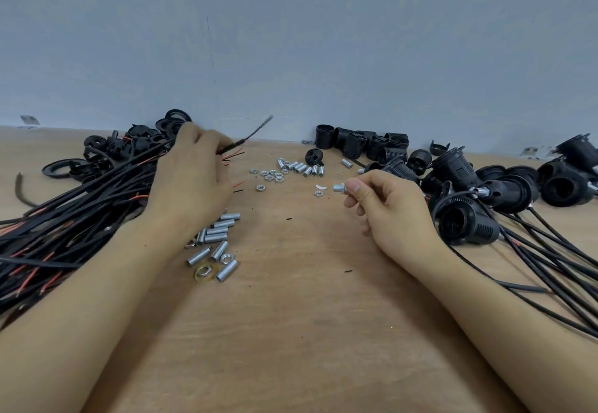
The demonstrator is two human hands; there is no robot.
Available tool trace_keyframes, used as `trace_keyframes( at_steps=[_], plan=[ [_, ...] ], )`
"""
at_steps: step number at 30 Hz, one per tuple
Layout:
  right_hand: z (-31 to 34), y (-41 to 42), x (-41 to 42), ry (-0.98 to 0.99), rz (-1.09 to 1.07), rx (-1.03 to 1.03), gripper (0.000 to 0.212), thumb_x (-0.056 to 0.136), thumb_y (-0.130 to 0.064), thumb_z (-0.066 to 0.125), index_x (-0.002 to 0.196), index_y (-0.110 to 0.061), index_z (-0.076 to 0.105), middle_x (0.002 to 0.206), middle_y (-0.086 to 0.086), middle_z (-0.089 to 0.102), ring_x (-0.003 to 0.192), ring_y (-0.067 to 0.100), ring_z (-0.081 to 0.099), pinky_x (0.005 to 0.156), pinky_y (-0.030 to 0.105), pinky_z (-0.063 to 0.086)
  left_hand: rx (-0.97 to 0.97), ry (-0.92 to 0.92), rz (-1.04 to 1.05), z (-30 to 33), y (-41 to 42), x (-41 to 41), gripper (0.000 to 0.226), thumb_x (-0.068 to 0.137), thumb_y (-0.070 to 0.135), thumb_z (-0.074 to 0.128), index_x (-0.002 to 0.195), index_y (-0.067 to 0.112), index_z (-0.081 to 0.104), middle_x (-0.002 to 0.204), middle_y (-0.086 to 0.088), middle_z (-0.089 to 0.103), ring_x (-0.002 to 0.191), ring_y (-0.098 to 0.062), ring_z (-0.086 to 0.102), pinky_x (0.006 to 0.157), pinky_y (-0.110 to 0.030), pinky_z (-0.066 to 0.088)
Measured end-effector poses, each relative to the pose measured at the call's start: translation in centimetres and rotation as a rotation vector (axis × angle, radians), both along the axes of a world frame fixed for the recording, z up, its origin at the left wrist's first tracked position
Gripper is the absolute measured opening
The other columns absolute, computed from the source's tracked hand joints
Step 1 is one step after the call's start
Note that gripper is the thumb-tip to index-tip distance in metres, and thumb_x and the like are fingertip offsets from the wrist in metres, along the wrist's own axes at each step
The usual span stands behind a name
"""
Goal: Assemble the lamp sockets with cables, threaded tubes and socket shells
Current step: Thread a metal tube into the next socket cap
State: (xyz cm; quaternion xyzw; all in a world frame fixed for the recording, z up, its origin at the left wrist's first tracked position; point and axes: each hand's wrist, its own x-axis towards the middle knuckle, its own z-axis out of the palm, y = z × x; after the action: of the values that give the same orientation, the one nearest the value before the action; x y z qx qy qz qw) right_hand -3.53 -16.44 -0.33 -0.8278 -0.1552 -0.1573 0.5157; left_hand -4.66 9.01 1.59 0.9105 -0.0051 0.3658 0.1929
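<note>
My left hand (191, 179) grips one black cable (249, 136) near its stripped end, lifted out of the big cable bundle (64, 218) on the left; the cable tip is blurred. My right hand (385, 205) pinches a short silver threaded tube with a nut on it (339, 188) between thumb and forefinger, above the wooden table (291, 315). Loose threaded tubes (213, 244) lie by my left wrist. More tubes and nuts (291, 170) lie in the middle at the back.
Black socket shells (362, 145) stand along the wall. Assembled sockets with cables (469, 218) pile up on the right. Black rings and caps (106, 153) sit behind the cable bundle. A lone socket base (314, 157) lies near the nuts.
</note>
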Motion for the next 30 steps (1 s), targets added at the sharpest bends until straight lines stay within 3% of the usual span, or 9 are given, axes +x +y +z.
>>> trace_keyframes(
  at_steps=[3, 7, 10, 13, 17, 25, 27, 30],
  plan=[
    [0.0, -0.2, 0.3, 0.076, 0.013, 0.107, 0.015, 0.096, -0.018, 0.061, 0.083, -0.020, 0.068, 0.071, -0.007, 0.068, 0.057, 0.005, 0.053, 0.049, 0.031, 0.053, 0.051, -0.118, -0.188, 0.1, -1.1, -0.5, 0.033, 0.091, -0.003, 0.051, 0.116, 0.012, 0.067, 0.110, -0.006, 0.057, 0.093, -0.025, 0.058, 0.079, -0.035, 0.045],
    [-0.3, -0.3, 0.5, 0.114, 0.022, 0.080, 0.016, 0.092, -0.011, 0.065, 0.084, -0.025, 0.069, 0.076, 0.001, 0.069, 0.062, 0.006, 0.055, 0.052, 0.036, 0.057, 0.110, -0.176, -0.369, -0.3, -2.1, -0.7, 0.033, 0.089, -0.012, 0.055, 0.112, 0.006, 0.071, 0.099, -0.011, 0.059, 0.086, -0.029, 0.059, 0.074, -0.043, 0.050],
    [-0.6, -0.4, 0.6, 0.083, 0.007, -0.036, 0.014, 0.089, -0.018, 0.070, 0.084, -0.031, 0.070, 0.075, -0.008, 0.067, 0.064, 0.006, 0.055, 0.063, 0.039, 0.058, 0.133, -0.243, -0.387, -0.2, -2.2, -0.6, 0.034, 0.087, -0.014, 0.056, 0.111, 0.005, 0.072, 0.096, -0.012, 0.060, 0.084, -0.030, 0.059, 0.073, -0.045, 0.050],
    [-0.8, -0.4, 0.5, 0.059, -0.006, -0.285, 0.012, 0.087, -0.028, 0.072, 0.084, -0.040, 0.069, 0.080, -0.017, 0.065, 0.068, 0.002, 0.056, 0.075, 0.033, 0.050, 0.165, -0.286, -0.341, -0.2, -2.1, -0.5, 0.035, 0.085, -0.014, 0.056, 0.110, 0.004, 0.072, 0.094, -0.014, 0.060, 0.084, -0.032, 0.057, 0.073, -0.045, 0.049],
    [-0.6, -0.1, 0.1, 0.055, 0.075, -0.362, 0.013, 0.087, -0.020, 0.073, 0.090, -0.032, 0.072, 0.081, -0.010, 0.066, 0.066, -0.004, 0.053, 0.063, 0.008, 0.041, 0.211, -0.195, -0.153, -0.3, -1.1, 0.0, 0.036, 0.083, -0.015, 0.057, 0.109, 0.003, 0.074, 0.095, -0.017, 0.064, 0.086, -0.040, 0.057, 0.075, -0.051, 0.046],
    [-0.3, 0.0, -0.2, 0.068, 0.079, -0.372, 0.011, 0.088, -0.018, 0.072, 0.095, -0.028, 0.073, 0.086, -0.009, 0.068, 0.073, 0.000, 0.056, 0.066, 0.005, 0.041, 0.150, 0.096, 0.204, -1.0, 1.0, 1.2, 0.035, 0.094, 0.003, 0.052, 0.120, 0.018, 0.070, 0.118, -0.009, 0.067, 0.112, -0.039, 0.051, 0.089, -0.048, 0.042],
    [-0.4, 0.0, -0.2, 0.062, 0.076, -0.386, 0.011, 0.088, -0.018, 0.072, 0.096, -0.026, 0.073, 0.085, -0.009, 0.067, 0.077, 0.001, 0.056, 0.066, 0.003, 0.040, 0.147, 0.144, 0.214, -1.3, 1.1, 1.4, 0.033, 0.095, 0.008, 0.053, 0.120, 0.020, 0.070, 0.123, -0.008, 0.065, 0.117, -0.039, 0.047, 0.093, -0.047, 0.037],
    [-0.3, 0.2, -0.1, 0.052, 0.067, -0.373, 0.010, 0.089, -0.019, 0.072, 0.096, -0.025, 0.072, 0.083, -0.012, 0.066, 0.075, -0.002, 0.055, 0.065, 0.003, 0.039, 0.086, 0.070, 0.110, -1.2, 0.6, 1.3, 0.025, 0.094, 0.016, 0.057, 0.113, 0.017, 0.073, 0.117, -0.007, 0.068, 0.116, -0.037, 0.051, 0.094, -0.048, 0.042]
  ],
)
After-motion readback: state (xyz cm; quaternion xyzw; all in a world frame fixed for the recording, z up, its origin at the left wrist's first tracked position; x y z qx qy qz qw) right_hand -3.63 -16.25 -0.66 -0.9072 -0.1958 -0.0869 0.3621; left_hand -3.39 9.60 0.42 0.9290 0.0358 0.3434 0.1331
